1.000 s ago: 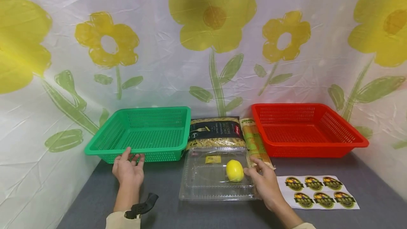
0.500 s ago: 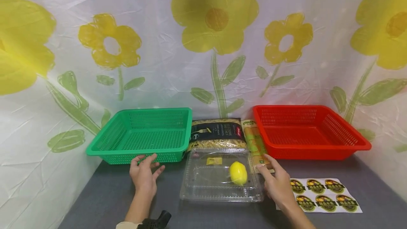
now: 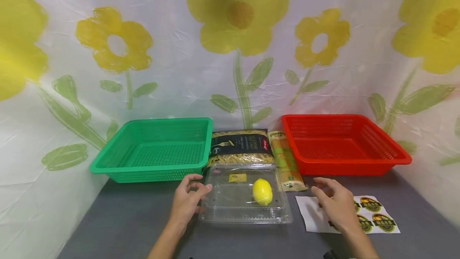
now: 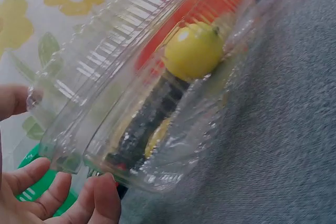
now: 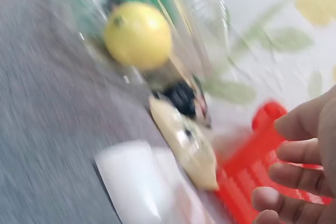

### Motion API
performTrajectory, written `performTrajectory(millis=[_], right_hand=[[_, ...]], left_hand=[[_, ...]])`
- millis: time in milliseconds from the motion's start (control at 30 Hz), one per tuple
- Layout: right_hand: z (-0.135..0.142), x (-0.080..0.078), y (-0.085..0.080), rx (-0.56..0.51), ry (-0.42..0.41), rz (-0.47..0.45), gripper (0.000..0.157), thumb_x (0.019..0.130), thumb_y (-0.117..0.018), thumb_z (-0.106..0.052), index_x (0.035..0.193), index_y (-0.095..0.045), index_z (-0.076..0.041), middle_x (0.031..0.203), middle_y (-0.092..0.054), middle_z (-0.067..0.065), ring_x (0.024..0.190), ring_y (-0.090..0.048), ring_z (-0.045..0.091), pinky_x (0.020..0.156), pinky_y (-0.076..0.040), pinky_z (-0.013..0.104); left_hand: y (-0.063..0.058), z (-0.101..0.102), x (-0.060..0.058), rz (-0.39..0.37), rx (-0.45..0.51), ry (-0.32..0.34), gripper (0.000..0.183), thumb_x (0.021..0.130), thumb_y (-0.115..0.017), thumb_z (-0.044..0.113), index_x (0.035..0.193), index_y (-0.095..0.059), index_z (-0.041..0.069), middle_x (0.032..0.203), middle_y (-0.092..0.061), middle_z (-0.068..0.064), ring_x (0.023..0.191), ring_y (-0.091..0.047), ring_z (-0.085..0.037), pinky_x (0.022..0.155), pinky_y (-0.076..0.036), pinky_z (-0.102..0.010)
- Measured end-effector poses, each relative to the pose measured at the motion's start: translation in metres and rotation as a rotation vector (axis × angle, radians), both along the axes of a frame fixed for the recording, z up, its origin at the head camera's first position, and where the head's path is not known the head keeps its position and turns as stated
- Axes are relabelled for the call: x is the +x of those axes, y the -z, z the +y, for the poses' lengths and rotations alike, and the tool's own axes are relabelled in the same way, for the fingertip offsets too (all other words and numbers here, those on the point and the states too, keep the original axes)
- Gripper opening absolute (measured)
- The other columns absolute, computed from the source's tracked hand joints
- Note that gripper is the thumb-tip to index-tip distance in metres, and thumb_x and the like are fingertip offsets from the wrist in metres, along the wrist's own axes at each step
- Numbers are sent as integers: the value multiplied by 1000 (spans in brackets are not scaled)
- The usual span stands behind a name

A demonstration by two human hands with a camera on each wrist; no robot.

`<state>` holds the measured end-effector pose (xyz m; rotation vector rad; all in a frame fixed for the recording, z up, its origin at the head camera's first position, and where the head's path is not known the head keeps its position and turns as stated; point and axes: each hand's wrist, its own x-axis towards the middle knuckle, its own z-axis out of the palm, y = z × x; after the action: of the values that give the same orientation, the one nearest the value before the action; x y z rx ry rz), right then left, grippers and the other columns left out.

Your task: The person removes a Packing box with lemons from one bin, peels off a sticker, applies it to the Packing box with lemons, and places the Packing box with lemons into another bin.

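Note:
A clear plastic clamshell container (image 3: pixel 230 205) lies on the dark tabletop, with a yellow lemon (image 3: pixel 262 192) and a small yellow packet (image 3: pixel 237 178) showing through it. My left hand (image 3: pixel 185 199) is at the container's left edge, fingers spread and loosely bent. In the left wrist view its fingertips (image 4: pixel 107 195) come close to the container's corner; whether they press on it I cannot tell. My right hand (image 3: pixel 337 203) hovers over a white sheet of round stickers (image 3: pixel 382 215), fingers loosely bent and holding nothing, covering part of the sheet.
A green plastic basket (image 3: pixel 151 171) stands at the back left, a red one (image 3: pixel 352 167) at the back right. Between them lie a bag of pasta (image 3: pixel 240 147) and a long orange-green packet (image 3: pixel 285 161). A flowered cloth (image 3: pixel 172 71) hangs behind.
My left hand has moved right, from the green basket's front to the container's left edge. My right hand has moved right, from beside the lemon to over the sticker sheet.

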<state>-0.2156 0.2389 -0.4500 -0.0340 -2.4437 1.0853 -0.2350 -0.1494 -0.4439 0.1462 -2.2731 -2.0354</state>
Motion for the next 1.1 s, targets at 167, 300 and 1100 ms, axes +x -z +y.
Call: performTrajectory(millis=[167, 300, 1100], right_hand=[[18, -6, 5, 90, 17, -26, 31, 88, -77, -13, 116, -73, -3, 96, -72, 10, 68, -62, 13, 56, -47, 26], [31, -8, 5, 140, 0, -124, 40, 86, -79, -16, 119, -69, 3, 102, -70, 17, 81, -68, 26, 64, -50, 33], [47, -2, 11, 146, -23, -377, 52, 74, -88, -16, 117, -69, 7, 113, -71, 25, 105, -66, 42, 88, -50, 57]], left_hand=[[1, 1, 1, -18, 31, 30, 55, 89, -78, 22, 137, -53, 12, 117, -52, -13, 86, -64, -26, 54, -56, -38], [5, 1, 0, -11, 91, 53, 58, 89, -77, 19, 142, -52, 13, 117, -50, -12, 84, -63, -24, 51, -55, -36], [28, 4, 5, 39, 264, 98, 46, 97, -70, 21, 141, -57, 11, 110, -53, -7, 57, -47, -9, 42, -46, -25]])
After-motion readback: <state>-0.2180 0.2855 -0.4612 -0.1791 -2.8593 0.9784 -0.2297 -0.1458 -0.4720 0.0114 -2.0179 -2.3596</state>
